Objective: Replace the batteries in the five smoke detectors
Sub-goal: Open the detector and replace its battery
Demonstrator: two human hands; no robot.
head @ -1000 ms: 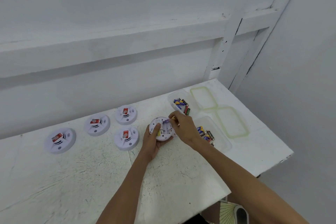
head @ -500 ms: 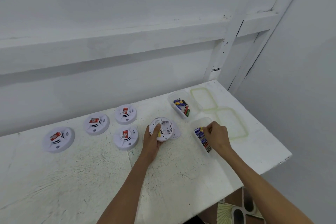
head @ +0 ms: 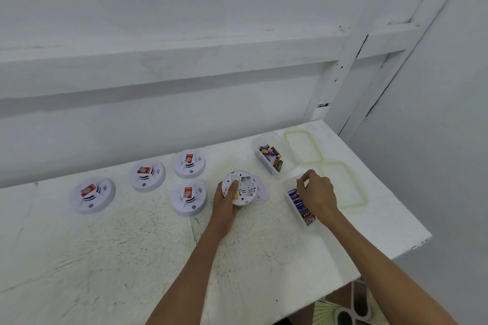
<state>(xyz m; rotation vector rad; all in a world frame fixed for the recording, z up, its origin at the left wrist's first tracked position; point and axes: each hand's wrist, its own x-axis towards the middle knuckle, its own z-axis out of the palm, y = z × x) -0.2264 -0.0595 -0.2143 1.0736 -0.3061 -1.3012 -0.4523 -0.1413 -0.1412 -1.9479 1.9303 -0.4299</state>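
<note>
The left hand (head: 224, 208) grips an upturned smoke detector (head: 241, 187), thumb across its open battery bay, apparently mid-swap. The right hand (head: 317, 194) curls its fingers over the battery tub (head: 301, 206); whether they pinch a cell, I cannot tell. Four closed detectors (head: 188, 198) lie left of the gripping fingers, seemingly pending.

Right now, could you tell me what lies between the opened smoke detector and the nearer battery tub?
Head view: a round white cover lies beside the opened smoke detector, then bare table up to the nearer battery tub.
</note>
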